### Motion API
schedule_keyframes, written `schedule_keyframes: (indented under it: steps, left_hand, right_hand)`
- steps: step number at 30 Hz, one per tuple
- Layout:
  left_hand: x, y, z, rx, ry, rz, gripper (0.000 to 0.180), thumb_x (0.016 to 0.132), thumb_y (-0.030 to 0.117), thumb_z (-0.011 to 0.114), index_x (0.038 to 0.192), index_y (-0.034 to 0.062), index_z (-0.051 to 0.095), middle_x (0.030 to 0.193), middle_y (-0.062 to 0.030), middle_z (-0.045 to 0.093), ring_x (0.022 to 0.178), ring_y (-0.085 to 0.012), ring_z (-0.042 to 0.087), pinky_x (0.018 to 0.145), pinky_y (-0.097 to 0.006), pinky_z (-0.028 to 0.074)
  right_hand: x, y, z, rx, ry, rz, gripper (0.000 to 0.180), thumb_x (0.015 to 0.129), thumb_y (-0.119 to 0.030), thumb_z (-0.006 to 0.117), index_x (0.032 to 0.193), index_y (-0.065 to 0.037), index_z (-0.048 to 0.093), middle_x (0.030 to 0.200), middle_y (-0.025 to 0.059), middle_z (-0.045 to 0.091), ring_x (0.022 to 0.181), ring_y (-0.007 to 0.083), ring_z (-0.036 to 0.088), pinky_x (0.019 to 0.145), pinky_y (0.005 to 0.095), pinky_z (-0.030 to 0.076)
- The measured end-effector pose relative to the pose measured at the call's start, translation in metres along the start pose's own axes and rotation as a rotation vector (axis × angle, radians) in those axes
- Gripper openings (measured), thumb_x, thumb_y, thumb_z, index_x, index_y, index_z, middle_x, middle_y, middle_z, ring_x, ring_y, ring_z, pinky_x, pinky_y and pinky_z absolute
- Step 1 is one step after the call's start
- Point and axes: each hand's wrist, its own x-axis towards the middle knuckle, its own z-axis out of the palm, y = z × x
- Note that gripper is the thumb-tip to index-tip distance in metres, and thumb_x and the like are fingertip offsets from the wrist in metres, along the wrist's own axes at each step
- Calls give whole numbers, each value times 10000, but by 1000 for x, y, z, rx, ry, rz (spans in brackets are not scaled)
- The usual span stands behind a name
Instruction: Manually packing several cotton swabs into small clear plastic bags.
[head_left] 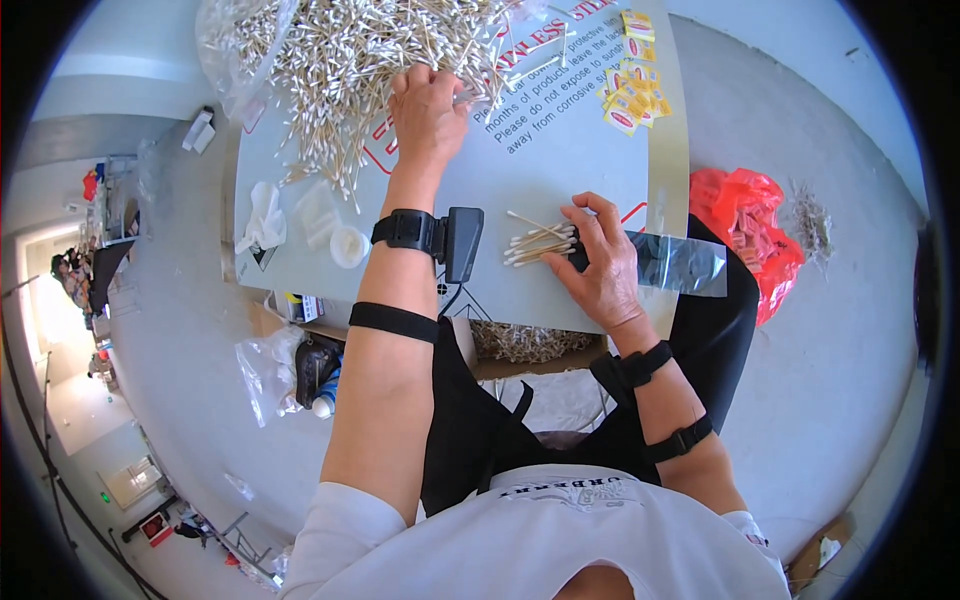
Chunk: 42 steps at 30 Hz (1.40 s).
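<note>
A large heap of cotton swabs (345,75) covers the far left of the table. My left hand (430,115) is at the heap's near right edge, its fingers bent down and closed among the swabs; the fingertips are partly hidden. Nearer to me, a small fanned bunch of cotton swabs (535,243) points left. My right hand (605,265) curls its thumb and forefinger around the right ends of this bunch. A clear and dark plastic bag (685,265) lies beside the right hand, over the table's edge.
Several small yellow-and-white packets (635,95) lie at the far right of the table (470,190). At the left are crumpled clear plastic (262,218) and a round white container (349,246). A red bag (750,225) stands right of the table; a swab-filled box (530,342) sits below its front edge.
</note>
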Motion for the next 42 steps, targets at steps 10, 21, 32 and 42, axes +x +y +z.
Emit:
schedule_keyframes:
  steps: [10, 21, 32, 42]
  left_hand:
    - [-18, 6, -2, -173, 137, 7, 111, 730, 89, 742, 798, 73, 657, 991, -75, 590, 1026, -317, 498, 892, -435, 416]
    - [-22, 19, 5, -445, -51, -190, 121, 738, 41, 645, 845, 47, 703, 941, -142, 641, 933, -318, 591, 832, -411, 480]
    - [-39, 13, -19, -297, -142, -459, 189, 748, 212, 701, 827, 40, 697, 823, -136, 688, 801, -311, 652, 745, -414, 504]
    - [-44, 28, -11, -88, -91, -437, 240, 740, 280, 724, 753, 45, 676, 776, -143, 685, 783, -347, 653, 701, -453, 503]
  right_hand:
    - [1, 1, 0, 23, 19, -8, 479, 704, -135, 763, 1128, -16, 575, 1205, 124, 521, 978, 329, 601, 812, 403, 516]
    - [0, 2, 1, 15, 25, -25, 469, 705, -137, 768, 1117, -14, 580, 1196, 122, 530, 984, 326, 606, 833, 403, 516]
    - [16, 2, -9, 300, -26, 270, 438, 716, -117, 772, 1111, -21, 607, 1171, 125, 544, 940, 315, 613, 791, 381, 523]
    - [112, 21, 35, -161, 9, -249, 216, 723, -91, 708, 934, -131, 693, 1032, 56, 598, 1027, 269, 563, 870, 387, 484]
